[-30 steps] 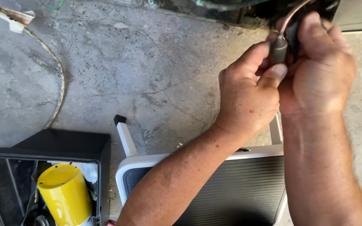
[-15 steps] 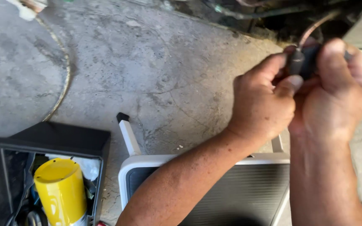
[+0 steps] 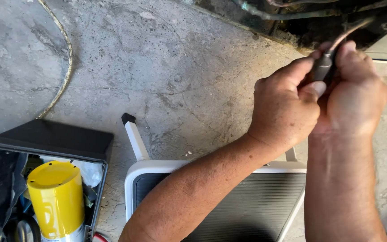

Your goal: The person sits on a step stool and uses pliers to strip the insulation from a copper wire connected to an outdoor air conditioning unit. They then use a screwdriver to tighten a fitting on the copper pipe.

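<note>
Both hands have drifted right and a bit down in the view vs a sec ago, w/ the head cam tilting so more of the concrete floor (image 3: 166,76) shows. The hold itself hasn't changed. Left hand (image 3: 287,105) is clenched on a small dark cylindrical fitting (image 3: 322,67), thumb pressed just under its lower end. Right hand (image 3: 354,96) is closed round the same piece from the other side, fingers curled over it. A thin wire or tube (image 3: 350,30) runs from the fitting's top up toward the dark gap under the equipment (image 3: 319,22) at the top edge; blurred, so can't tell which.

So the fitting sits pinched between both hands, held up near that gap, above the floor. Judging by it, work on the fitting is ongoing, not finished: neither hand has let go.

Below the arms: white-framed step stool (image 3: 135,179) w/ ribbed black tread. Lower left: open black tool case (image 3: 68,141) w/ yellow spray can (image 3: 57,199) inside. Neither has been touched.
</note>
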